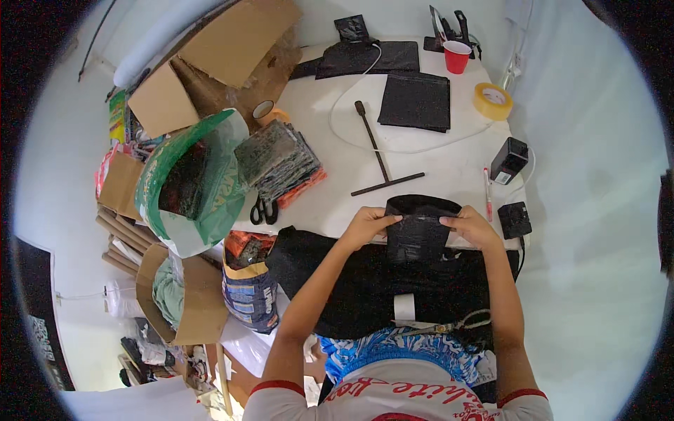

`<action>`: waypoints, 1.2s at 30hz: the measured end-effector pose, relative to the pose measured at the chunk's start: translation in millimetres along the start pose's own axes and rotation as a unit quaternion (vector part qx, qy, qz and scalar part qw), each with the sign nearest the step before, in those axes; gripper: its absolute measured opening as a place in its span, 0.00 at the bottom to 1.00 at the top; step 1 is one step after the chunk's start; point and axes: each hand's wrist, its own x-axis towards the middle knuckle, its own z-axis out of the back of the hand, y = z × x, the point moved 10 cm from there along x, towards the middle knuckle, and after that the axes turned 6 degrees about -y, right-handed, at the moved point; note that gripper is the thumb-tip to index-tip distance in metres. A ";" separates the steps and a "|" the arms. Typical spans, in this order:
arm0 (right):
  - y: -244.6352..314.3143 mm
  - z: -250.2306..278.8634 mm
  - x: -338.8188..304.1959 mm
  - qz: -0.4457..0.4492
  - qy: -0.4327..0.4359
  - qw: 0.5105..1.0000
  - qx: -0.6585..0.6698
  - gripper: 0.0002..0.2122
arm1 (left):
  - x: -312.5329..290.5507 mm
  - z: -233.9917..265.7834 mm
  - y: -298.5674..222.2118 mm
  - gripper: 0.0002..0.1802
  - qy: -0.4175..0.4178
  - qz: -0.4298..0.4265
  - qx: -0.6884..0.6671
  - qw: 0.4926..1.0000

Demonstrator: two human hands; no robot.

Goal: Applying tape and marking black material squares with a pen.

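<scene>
Near the table's front edge, both my hands stretch out a black folded piece of thin material [415, 242], its upper edge curved open like a band. My left hand [371, 227] pinches its left side between thumb and fingers. On the opposite side my right hand [472, 226] grips it the same way. Below lies a large black cloth [351, 277] across my lap, with a white label [404, 307] on it. A pair of scissors [442, 328] rests on my lap, partly hidden in dark material.
Ahead on the white table [309, 203] lie a T-shaped metal tool [379, 156], a stack of black sheets [415, 102], a tape roll [493, 102] and a red cup [457, 57]. Leftward are black scissors [264, 210], wrapped packs [277, 160], a green-white bag [228, 151] and cardboard boxes [239, 42].
</scene>
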 end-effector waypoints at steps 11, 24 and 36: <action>40.7 22.3 28.6 0.224 -0.009 0.971 0.087 0.18 | 45.4 0.4 -40.1 0.14 0.089 -0.090 0.075 0.989; 50.8 10.4 44.5 0.210 0.090 0.965 0.133 0.12 | 47.5 -2.4 -55.3 0.15 0.287 -0.056 0.182 0.939; 39.3 14.2 65.9 0.274 0.006 0.953 0.126 0.11 | 41.5 19.6 -21.5 0.06 0.018 -0.013 -0.025 0.999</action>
